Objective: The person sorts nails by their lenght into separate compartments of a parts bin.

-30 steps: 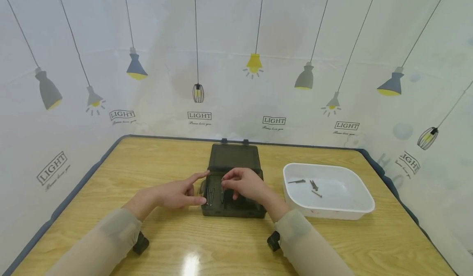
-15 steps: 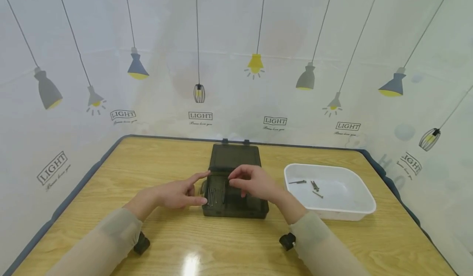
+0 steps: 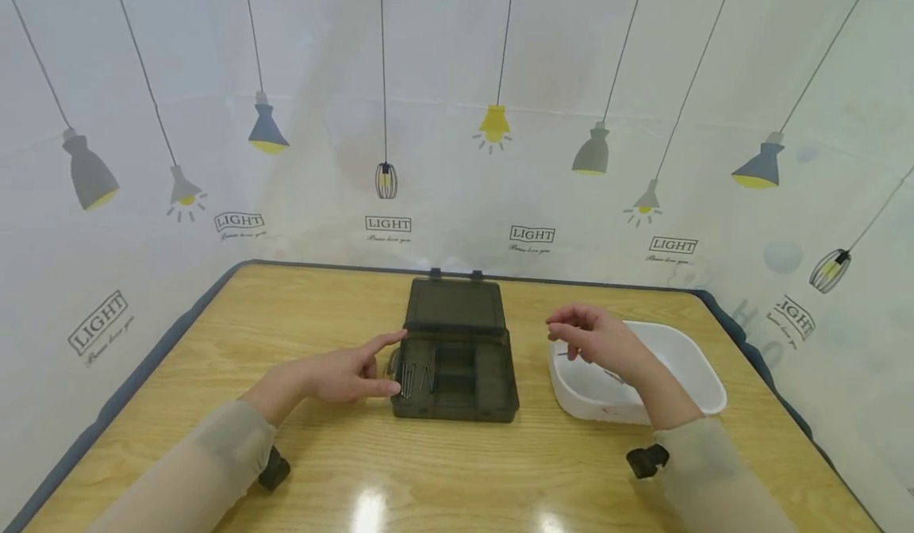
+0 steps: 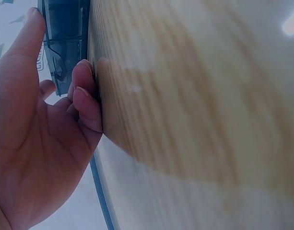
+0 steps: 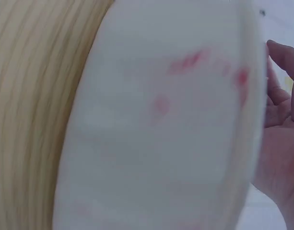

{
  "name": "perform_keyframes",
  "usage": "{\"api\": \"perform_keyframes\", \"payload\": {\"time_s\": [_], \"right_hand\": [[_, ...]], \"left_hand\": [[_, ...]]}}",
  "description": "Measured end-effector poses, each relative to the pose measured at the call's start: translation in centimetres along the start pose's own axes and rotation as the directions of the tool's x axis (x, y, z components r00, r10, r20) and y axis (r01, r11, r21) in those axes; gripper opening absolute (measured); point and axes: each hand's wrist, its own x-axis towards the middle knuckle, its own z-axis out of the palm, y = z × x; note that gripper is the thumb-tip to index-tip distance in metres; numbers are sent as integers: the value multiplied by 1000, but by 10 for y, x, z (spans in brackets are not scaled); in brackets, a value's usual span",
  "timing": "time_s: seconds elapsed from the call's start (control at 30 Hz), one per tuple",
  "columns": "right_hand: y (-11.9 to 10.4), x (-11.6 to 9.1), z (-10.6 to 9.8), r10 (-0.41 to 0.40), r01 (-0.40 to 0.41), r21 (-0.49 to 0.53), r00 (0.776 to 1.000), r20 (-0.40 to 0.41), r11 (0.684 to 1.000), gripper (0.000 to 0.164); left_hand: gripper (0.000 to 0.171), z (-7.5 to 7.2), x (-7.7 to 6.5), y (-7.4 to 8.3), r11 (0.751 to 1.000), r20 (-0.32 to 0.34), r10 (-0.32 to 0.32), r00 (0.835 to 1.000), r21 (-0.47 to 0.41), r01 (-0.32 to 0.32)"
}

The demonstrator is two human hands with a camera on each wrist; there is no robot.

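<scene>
A dark translucent compartment box [image 3: 457,386] lies in the middle of the table in the head view, its lid [image 3: 455,303] folded back. Several thin metal pieces that look like screws or nails [image 3: 407,378] lie in its left compartments. My left hand [image 3: 343,373] touches the box's left side, index finger and thumb spread along it, other fingers bent in. Over the left end of the white basin [image 3: 689,358] hovers my right hand [image 3: 603,343], fingers loosely bent and nothing visible between them. A thin piece [image 3: 614,377] in the basin shows beside the hand; others are hidden beneath it.
The wooden table [image 3: 428,469] has a dark blue edge along its back and sides. Behind it hangs a pale sheet [image 3: 443,136] printed with lamps. Red marks [image 5: 190,62] show on the basin's outer wall in the right wrist view.
My right hand has moved right, from inside the box to over the white basin. Another thin piece now lies in the box's left part. The left hand stays where it was.
</scene>
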Motion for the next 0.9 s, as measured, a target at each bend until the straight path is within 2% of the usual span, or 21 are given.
{"api": "perform_keyframes", "payload": {"time_s": [0.23,0.5,0.73,0.9], "right_hand": [[41,0,-29,101,-100,-84,995,3,991,37],[65,0,-34,193,-188,-160,981,14,969,33],[76,3,-31,167,-155,-259,986,25,953,31],[81,7,-29,179,-170,-298,984,1,939,24]], "left_hand": [[98,2,-1,-1,1000,5,-6,1000,-5,6],[98,4,1,-4,1000,3,-14,1000,-12,14],[98,2,1,1,1000,-14,-5,1000,23,5],[98,1,-1,2,1000,-12,-5,1000,22,6]]}}
